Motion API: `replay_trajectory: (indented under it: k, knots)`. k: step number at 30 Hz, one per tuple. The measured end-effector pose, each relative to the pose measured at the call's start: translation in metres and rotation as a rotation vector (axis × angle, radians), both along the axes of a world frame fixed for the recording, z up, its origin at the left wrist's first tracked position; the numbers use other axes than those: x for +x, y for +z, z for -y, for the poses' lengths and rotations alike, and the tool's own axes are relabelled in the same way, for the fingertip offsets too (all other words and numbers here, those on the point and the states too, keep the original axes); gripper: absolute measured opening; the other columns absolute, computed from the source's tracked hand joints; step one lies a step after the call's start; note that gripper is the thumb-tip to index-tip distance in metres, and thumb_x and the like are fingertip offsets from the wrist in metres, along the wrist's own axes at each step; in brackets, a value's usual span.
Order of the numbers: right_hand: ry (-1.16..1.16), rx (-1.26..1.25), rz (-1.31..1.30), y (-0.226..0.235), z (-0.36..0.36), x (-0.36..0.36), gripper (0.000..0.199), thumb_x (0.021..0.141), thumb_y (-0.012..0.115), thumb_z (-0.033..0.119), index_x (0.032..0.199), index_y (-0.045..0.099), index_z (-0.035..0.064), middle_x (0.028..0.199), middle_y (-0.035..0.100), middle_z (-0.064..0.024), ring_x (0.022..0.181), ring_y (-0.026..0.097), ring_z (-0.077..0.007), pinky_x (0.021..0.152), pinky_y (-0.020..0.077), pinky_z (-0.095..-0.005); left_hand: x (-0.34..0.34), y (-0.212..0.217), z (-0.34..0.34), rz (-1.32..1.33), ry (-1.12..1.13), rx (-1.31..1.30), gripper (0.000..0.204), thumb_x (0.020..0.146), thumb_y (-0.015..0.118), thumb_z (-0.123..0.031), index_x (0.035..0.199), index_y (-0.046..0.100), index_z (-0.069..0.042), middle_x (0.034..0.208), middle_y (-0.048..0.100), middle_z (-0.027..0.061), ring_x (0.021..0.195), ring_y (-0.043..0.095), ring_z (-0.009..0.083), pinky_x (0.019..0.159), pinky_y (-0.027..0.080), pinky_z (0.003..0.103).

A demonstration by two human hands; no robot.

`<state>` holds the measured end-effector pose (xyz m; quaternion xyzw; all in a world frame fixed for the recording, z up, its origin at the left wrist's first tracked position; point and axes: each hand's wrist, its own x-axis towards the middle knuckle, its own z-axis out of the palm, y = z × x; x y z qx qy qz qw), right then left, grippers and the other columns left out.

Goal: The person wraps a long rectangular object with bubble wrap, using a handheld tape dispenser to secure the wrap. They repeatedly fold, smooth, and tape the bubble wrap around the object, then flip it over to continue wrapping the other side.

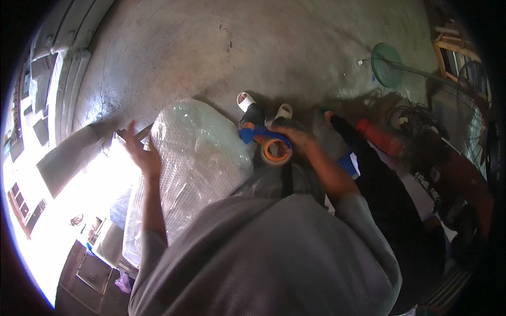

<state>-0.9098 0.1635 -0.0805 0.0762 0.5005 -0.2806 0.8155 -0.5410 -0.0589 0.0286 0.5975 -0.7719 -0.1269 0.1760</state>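
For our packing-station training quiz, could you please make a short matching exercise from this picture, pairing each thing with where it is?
Things:
1. tape dispenser
2. bubble-wrapped bundle
3. green round fan base
4. left hand

Places:
A. on the concrete floor at the upper right
B. held in the right hand
C. against the left edge of the bundle, fingers spread
D. in front of the person, between the two hands

Pairs: 1-B, 2-D, 3-A, 4-C
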Motion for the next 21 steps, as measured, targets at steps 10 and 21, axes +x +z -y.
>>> replay_trajectory:
  k: [10,21]
  knots:
    - [-0.218,-0.116,0.293,-0.003,-0.055,0.010,0.036,0.100,0.066,0.042,0.090,0.061,0.0075,0.059,0.058,-0.0003,0.040,0.055,-0.0092,0.035,0.0425,-0.0225,-0.082,-0.032,-0.151,0.209,-0.314,0.099,0.071,0.100,0.050,-0.061,0.157,0.042,-0.019,0.169,0.004,0.0287,0.157,0.003,0.0492,0.120,0.001,0.070]
    - [-0.595,-0.114,0.425,-0.024,-0.160,0.147,0.038,0.099,0.067,0.047,0.100,0.065,0.0088,0.071,0.064,-0.0008,0.045,0.057,-0.0097,0.038,0.0439,-0.0246,-0.083,-0.042,-0.146,0.291,-0.313,0.053,0.066,0.103,0.046,-0.056,0.160,0.033,-0.023,0.170,-0.001,0.0255,0.157,0.000,0.0463,0.119,0.001,0.071]
